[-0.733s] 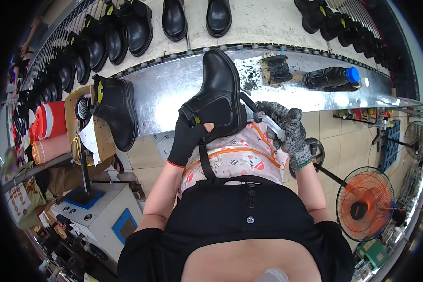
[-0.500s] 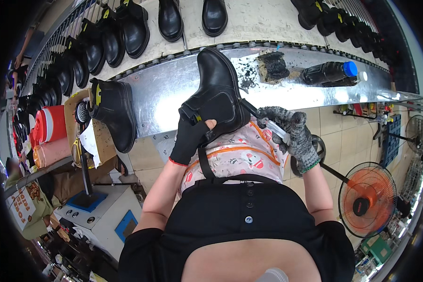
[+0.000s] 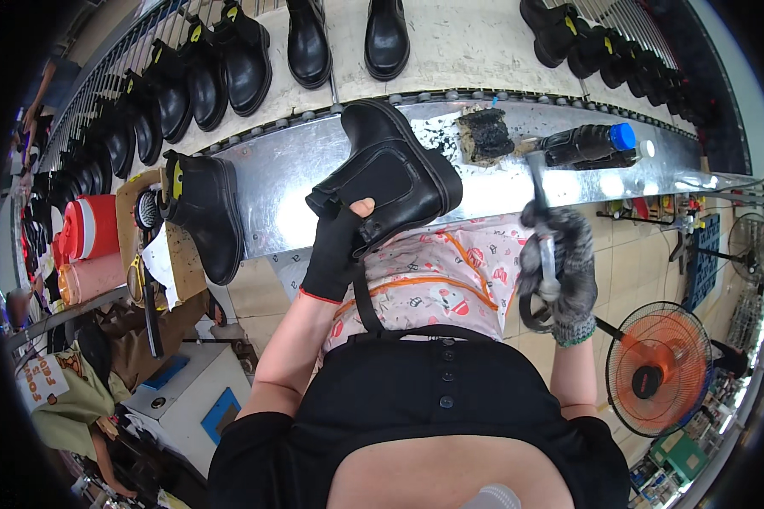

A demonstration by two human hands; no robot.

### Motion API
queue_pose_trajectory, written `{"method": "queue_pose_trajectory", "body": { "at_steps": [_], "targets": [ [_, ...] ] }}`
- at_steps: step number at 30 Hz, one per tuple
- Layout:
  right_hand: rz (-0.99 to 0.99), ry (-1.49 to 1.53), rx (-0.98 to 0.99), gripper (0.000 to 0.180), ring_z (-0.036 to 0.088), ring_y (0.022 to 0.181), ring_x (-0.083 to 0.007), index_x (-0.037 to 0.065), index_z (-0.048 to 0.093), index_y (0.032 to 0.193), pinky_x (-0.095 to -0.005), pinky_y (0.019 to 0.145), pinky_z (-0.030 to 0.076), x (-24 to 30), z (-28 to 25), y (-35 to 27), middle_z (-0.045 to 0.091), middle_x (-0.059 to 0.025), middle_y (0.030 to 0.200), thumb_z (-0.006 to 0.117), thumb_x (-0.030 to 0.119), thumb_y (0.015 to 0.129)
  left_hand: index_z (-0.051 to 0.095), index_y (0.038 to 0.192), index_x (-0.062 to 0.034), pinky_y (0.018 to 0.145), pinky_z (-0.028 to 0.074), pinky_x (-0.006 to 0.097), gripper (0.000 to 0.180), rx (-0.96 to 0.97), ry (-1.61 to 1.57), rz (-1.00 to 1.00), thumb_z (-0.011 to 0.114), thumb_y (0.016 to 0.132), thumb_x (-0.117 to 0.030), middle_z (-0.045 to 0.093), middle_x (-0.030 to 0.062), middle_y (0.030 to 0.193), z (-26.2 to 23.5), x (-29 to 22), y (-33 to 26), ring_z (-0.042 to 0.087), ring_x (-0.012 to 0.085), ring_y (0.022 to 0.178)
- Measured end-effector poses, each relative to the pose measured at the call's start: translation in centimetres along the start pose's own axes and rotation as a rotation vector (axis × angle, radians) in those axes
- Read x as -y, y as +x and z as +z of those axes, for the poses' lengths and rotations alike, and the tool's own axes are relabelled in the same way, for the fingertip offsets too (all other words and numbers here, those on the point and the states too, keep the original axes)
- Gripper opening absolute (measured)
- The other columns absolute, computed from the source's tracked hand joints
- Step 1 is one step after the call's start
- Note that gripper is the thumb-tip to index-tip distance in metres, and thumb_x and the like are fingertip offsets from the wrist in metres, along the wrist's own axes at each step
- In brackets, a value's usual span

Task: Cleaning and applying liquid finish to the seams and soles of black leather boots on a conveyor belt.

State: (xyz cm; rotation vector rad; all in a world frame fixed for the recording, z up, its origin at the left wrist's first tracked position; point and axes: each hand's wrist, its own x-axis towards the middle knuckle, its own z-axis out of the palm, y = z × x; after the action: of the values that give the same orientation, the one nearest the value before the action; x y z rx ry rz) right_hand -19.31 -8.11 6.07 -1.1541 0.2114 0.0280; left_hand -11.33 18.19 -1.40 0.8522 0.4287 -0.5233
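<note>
Left hand (image 3: 338,248) fingers clasp the black boot (image 3: 388,180); right hand (image 3: 558,263) fingers wrap the hammer (image 3: 542,212)

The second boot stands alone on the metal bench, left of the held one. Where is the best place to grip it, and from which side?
Grip the boot at its open collar, coming from the near bench edge: the shaft points toward the person, the sole away, and nothing touches it.

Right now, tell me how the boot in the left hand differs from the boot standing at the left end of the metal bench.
The held boot is tilted in the air, gripped by the left hand; the standing boot rests untouched on the metal bench. The standing boot shows a yellow pull tab; none shows on the held boot. Both are black ankle boots with elastic side panels.
</note>
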Motion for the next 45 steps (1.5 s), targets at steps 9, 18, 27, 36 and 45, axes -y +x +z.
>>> {"method": "queue_pose_trajectory", "body": {
  "at_steps": [9, 18, 27, 36, 45],
  "targets": [
    [0.199, 0.194, -0.254, 0.06, 0.056, 0.062, -0.0081, 0.022, 0.027, 0.142, -0.0192, 0.05, 0.048, -10.0, -2.7, 3.0, 0.06, -0.0128, 0.101, 0.056, 0.011, 0.09, 0.05, 0.12, -0.0032, 0.059, 0.055, 0.026, 0.038, -0.009, 0.086, 0.092, 0.057, 0.083, -0.011, 0.062, 0.0088, 0.098, -1.4, 0.3, 0.0, 0.065, 0.0162, 0.074],
    [0.303, 0.137, -0.466, 0.037, 0.053, 0.051, -0.0091, 0.014, 0.041, 0.125, -0.02, 0.035, 0.043, -8.3, -1.7, 3.5, 0.063, -0.0119, 0.092, 0.053, 0.009, 0.09, 0.052, 0.118, 0.0005, 0.082, 0.049, 0.029, 0.044, -0.042, 0.125, 0.118, 0.066, 0.077, -0.007, 0.06, 0.009, 0.106, -0.8, 0.6, -1.0, 0.06, 0.0174, 0.094],
    [0.223, -0.181, 0.173, 0.065, 0.058, 0.09, -0.0165, 0.005, 0.037, 0.136, -0.0275, 0.072, 0.05, -1.3, 0.2, 1.3, 0.055, -0.0143, 0.117, 0.069, 0.014, 0.08, 0.052, 0.119, 0.0012, 0.084, 0.049, 0.029, 0.044, -0.019, 0.139, 0.144, 0.066, 0.077, -0.006, 0.061, 0.0095, 0.108, -0.6, 1.1, -0.8, 0.06, 0.0173, 0.096],
    [0.044, -1.099, 0.503, 0.053, 0.048, 0.12, -0.0323, 0.005, 0.045, 0.132, -0.038, 0.104, 0.036, -0.1, 0.9, 1.3, 0.051, -0.0164, 0.129, 0.055, 0.002, 0.08, 0.052, 0.118, 0.0015, 0.083, 0.05, 0.03, 0.043, -0.019, 0.168, 0.14, 0.065, 0.078, -0.006, 0.06, 0.0103, 0.109, -0.3, 0.9, -0.8, 0.06, 0.0177, 0.094],
    [0.056, -1.15, 0.513, 0.047, 0.052, 0.116, -0.0321, 0.006, 0.05, 0.128, -0.038, 0.1, 0.04, 1.0, 1.4, 1.7, 0.054, -0.0151, 0.126, 0.056, 0.007, 0.081, 0.052, 0.118, 0.0013, 0.083, 0.05, 0.03, 0.043, -0.013, 0.178, 0.119, 0.066, 0.078, -0.007, 0.06, 0.0102, 0.108, -0.1, 0.8, -0.9, 0.06, 0.0177, 0.095]
  ]
}}
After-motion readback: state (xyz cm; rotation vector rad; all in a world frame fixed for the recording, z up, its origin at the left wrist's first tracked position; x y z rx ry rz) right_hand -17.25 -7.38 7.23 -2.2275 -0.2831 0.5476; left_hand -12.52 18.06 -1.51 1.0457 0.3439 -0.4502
